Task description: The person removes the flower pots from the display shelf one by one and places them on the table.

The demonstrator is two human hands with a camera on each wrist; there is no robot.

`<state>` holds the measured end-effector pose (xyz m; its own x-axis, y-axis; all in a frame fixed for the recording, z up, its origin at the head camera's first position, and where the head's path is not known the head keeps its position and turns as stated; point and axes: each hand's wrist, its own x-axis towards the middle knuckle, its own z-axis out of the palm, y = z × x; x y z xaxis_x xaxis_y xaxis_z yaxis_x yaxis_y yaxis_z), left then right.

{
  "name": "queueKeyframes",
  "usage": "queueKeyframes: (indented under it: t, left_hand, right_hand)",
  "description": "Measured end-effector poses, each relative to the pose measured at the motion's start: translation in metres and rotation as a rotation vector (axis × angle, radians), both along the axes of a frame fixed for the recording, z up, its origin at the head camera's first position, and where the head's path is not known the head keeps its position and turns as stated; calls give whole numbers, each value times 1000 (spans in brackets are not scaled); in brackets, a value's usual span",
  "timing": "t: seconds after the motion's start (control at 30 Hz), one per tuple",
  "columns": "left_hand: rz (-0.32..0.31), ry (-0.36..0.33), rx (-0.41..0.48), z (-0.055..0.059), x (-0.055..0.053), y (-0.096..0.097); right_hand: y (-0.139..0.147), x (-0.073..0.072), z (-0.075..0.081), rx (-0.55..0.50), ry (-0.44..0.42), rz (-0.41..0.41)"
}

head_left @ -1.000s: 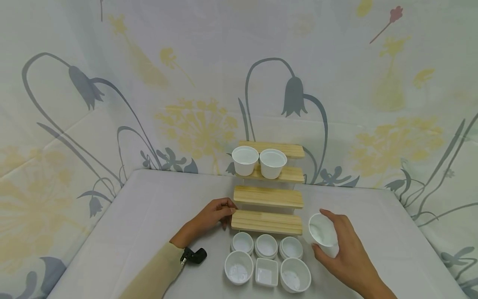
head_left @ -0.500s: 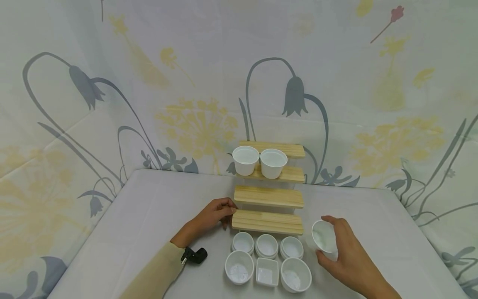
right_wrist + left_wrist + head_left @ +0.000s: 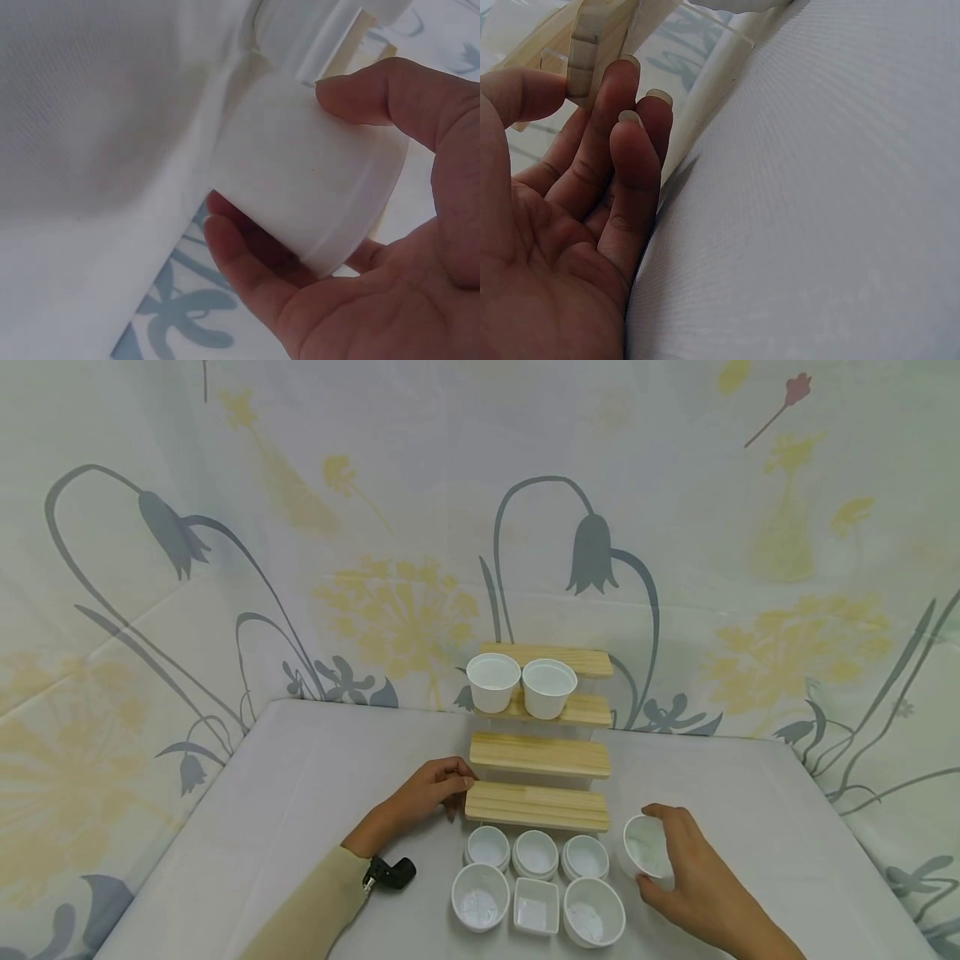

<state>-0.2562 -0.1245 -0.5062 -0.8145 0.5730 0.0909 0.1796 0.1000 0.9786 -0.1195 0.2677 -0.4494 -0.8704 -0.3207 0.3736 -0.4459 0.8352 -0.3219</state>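
Note:
In the head view my right hand (image 3: 697, 877) holds a white round cup (image 3: 647, 846) at the right of the stepped wooden shelf. The right wrist view shows the thumb on one side of the cup (image 3: 300, 165) and curled fingers on the other. My left hand (image 3: 427, 797) pinches the left end of the lowest wooden board (image 3: 536, 806); in the left wrist view the thumb and index finger lie on either side of the board's end (image 3: 583, 56). Two white cups, the left one (image 3: 492, 683) and the right one (image 3: 549, 689), stand side by side on an upper board.
Before the shelf stand small round white dishes (image 3: 536, 854), a square white dish (image 3: 536, 907) and two larger white cups, one left (image 3: 480, 897) and one right (image 3: 593, 912). A floral cloth (image 3: 420, 527) hangs behind the white-covered table (image 3: 352, 727).
My right hand has moved slightly down toward the table with the cup, which has lowered. My left hand stays at the shelf's left end.

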Motion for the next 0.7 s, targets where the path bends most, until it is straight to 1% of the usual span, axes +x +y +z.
queueKeyframes:
  t: [0.17,0.4,0.7]
  left_hand:
    - [1,1,-4,0,0,0]
    - [4,12,-11,1,0,1]
    - [1,7,-14,0,0,0]
  right_hand:
    - [0,0,-1,12,-38,-12]
    - [-1,-1,-4,3,-106,-13]
    - [0,-2,-9,-5,-105,2]
